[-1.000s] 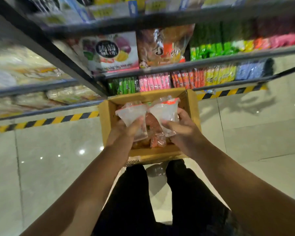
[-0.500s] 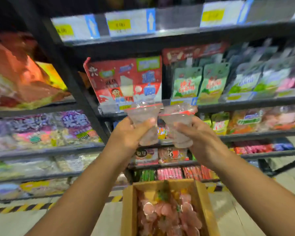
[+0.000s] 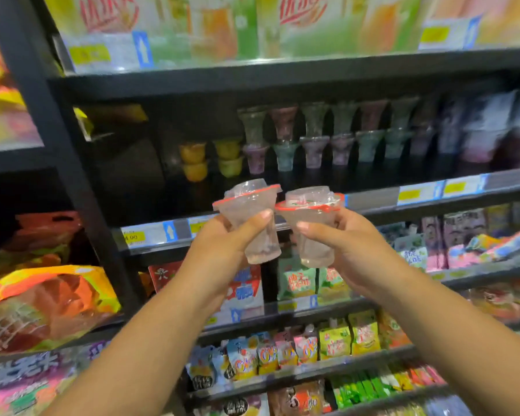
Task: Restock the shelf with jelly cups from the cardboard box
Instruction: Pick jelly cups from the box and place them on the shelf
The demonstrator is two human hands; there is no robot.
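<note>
Clear left jelly cup (image 3: pixel 248 213) gripped by left hand (image 3: pixel 222 250), right jelly cup (image 3: pixel 311 219) gripped by right hand (image 3: pixel 351 250), far shelf cups (image 3: pixel 314 147) blurred

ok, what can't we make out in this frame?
Head view:
- Cardboard box: not in frame.
- Left jelly cup and right jelly cup: partly covered by left hand and right hand; lid print too small.
- Stocked cups on the shelf: dim, blurred; rows behind hidden.
- Price tags: blurred, mostly unreadable.
- Top-shelf cartons: cut by top edge.
</note>
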